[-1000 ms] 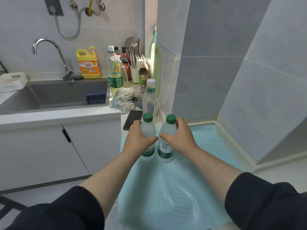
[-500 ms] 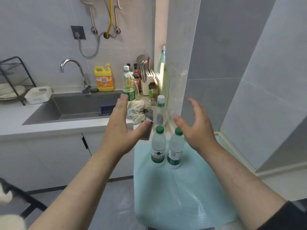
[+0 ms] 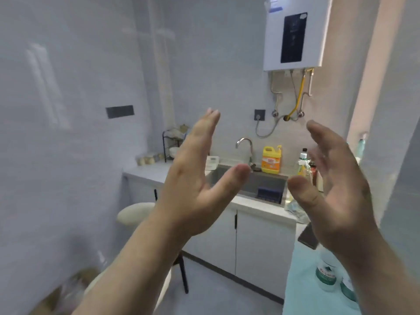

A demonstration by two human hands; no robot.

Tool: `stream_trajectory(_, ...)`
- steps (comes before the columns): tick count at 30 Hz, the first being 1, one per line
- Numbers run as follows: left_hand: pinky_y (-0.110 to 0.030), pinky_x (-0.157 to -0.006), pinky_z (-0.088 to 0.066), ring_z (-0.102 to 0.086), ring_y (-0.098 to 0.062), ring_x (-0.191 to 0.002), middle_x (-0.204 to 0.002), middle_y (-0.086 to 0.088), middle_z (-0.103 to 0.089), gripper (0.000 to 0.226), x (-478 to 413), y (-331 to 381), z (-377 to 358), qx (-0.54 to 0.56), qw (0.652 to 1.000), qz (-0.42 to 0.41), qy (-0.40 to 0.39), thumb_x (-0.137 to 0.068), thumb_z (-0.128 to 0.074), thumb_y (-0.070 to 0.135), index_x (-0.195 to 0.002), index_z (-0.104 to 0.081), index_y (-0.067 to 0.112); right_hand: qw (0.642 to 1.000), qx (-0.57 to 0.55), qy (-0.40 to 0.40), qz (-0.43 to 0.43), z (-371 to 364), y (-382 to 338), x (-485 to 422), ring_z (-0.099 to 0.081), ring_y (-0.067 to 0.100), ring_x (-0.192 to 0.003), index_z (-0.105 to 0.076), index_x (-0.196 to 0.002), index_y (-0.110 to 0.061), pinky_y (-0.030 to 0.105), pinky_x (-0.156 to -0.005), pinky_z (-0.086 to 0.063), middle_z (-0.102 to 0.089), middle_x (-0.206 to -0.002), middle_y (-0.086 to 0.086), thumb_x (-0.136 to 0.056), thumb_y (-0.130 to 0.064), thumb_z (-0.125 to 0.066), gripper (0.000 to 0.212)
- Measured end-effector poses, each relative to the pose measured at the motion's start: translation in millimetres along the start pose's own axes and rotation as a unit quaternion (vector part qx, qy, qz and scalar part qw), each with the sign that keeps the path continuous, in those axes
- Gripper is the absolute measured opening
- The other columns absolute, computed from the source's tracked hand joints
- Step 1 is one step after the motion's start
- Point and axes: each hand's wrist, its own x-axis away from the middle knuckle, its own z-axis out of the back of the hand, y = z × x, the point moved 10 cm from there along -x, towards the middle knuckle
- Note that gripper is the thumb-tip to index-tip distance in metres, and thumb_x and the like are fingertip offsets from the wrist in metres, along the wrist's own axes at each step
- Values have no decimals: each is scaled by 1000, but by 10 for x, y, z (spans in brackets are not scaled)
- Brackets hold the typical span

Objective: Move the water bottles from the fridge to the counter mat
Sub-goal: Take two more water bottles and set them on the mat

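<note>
Both hands are raised in front of me with fingers spread and nothing in them: my left hand (image 3: 200, 178) at the centre, my right hand (image 3: 336, 192) to the right. Low at the right, a water bottle (image 3: 326, 273) with a green label stands on the light-blue counter mat (image 3: 300, 289). My right forearm hides its top. A second bottle (image 3: 346, 288) peeks out just beside it, mostly hidden by the same arm. The fridge is out of view.
A sink (image 3: 261, 183) with a tap (image 3: 244, 144) lies behind my hands, with a yellow detergent jug (image 3: 271, 159) and other bottles beside it. A dark phone (image 3: 308, 235) lies past the mat. A white stool (image 3: 136, 213) stands on the floor at left. A water heater (image 3: 295, 35) hangs above.
My hands have let go of the two bottles, which now stand on the mat, and risen open. My view has swung up and to the left.
</note>
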Motion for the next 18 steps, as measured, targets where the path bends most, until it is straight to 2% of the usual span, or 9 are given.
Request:
stream_trajectory(3, -37, -116, -29, -27, -6, -144, -157, 2, -32, 82, 168, 294, 801, -74, 996, 3, 59, -85, -46, 67, -150, -28, 20, 996, -55, -37, 60, -394, -570, -111, -38, 13, -142, -36, -145, -28, 48, -114, -34, -42, -149, -10, -84, -71, -49, 76)
stream_trajectory(6, -40, -116, -29, -27, -2, -143, -155, 9, -31, 84, 472, 603, 1649, -164, 980, 14, 113, -83, -42, 73, -149, -28, 23, 983, -126, -71, 116, -854, -1253, -164, -40, 7, -139, -38, -145, -24, 42, -112, -37, -43, -145, -12, -84, -70, -48, 77)
stream_trajectory(10, -42, -117, -26, -26, -2, -144, -157, 11, -29, 91, 955, 1013, 2627, -242, 952, 56, 181, -77, -42, 80, -149, -28, 26, 955, -215, -109, 173, -1426, -2190, -76, -40, 12, -140, -39, -145, -15, 46, -112, -39, -45, -149, 1, -87, -64, -50, 77)
stream_trajectory(14, -38, -115, -27, -27, 1, -142, -156, 21, -29, 99, 1486, 1487, 3482, -304, 918, 87, 239, -68, -41, 88, -150, -27, 34, 923, -285, -147, 211, -1932, -3132, 205, -40, 16, -141, -40, -145, -14, 48, -110, -40, -46, -149, 1, -86, -51, -55, 71)
stream_trajectory(18, -22, -106, -30, -34, 16, -129, -140, 37, -37, 94, 2029, 1901, 4298, -363, 884, 98, 280, -67, -42, 88, -148, -28, 42, 887, -348, -193, 235, -2431, -4025, 584, -38, 13, -141, -39, -146, -17, 45, -112, -39, -45, -150, 1, -86, -51, -55, 71)
